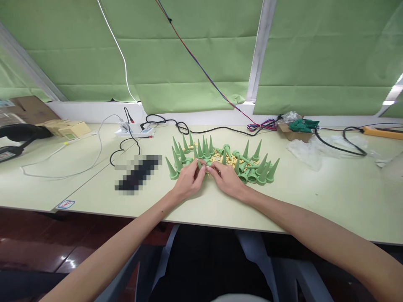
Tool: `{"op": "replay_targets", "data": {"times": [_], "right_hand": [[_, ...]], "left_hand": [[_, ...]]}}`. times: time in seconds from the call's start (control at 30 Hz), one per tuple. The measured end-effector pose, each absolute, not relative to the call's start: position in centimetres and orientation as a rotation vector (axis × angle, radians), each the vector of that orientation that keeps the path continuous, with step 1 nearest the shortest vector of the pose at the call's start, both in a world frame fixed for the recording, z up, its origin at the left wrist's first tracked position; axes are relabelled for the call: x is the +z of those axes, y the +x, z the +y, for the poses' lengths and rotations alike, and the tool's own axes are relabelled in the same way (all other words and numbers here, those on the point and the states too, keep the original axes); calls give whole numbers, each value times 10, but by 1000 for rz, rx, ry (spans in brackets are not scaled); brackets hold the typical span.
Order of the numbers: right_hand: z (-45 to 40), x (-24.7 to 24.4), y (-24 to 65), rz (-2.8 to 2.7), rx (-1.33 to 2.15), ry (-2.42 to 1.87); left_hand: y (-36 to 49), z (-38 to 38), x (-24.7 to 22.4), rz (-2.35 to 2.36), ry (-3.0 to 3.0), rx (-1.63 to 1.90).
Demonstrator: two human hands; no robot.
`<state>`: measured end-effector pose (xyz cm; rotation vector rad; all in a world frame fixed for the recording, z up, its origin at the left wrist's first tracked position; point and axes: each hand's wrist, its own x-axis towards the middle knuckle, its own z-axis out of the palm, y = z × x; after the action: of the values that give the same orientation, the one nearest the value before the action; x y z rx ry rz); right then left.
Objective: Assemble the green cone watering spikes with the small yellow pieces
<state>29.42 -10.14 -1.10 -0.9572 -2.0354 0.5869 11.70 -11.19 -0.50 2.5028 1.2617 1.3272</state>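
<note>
Hands, two: left hand (pixel 188 179) and right hand (pixel 227 178), brought nearly together at the fingertips, before the near edge of the pile. Left hand: fingers closed on one green cone (pixel 199 165), its tip showing between thumb and forefinger. Right hand: thumb and fingers bent inward beside it; whether they grip anything cannot be told. Standing green cones (pixel 171 171): about eighteen, in two groups left and right of the hands, overlaps preventing an exact count. Tipped-over cones (pixel 252 176): at least four, mostly in the right-hand group. Small yellow pieces (pixel 216 158): one heap among the cones, too many and too small to number. Support: one pale worktop (pixel 315 197). Also on it: one white power strip (pixel 134 131), left rear; one black headset (pixel 27 132), far left; one pixelated dark object (pixel 138 174), left of the cones; one open carton (pixel 293 133) bearing a dark green bundle (pixel 304 125), right rear.
</note>
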Motion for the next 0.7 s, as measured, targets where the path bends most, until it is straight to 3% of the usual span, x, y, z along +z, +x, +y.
{"op": "replay_targets", "data": {"times": [0.7], "right_hand": [[-102, -9, 295, -2099, 600, -878]], "left_hand": [[117, -112, -4, 1253, 2484, 1356]]}}
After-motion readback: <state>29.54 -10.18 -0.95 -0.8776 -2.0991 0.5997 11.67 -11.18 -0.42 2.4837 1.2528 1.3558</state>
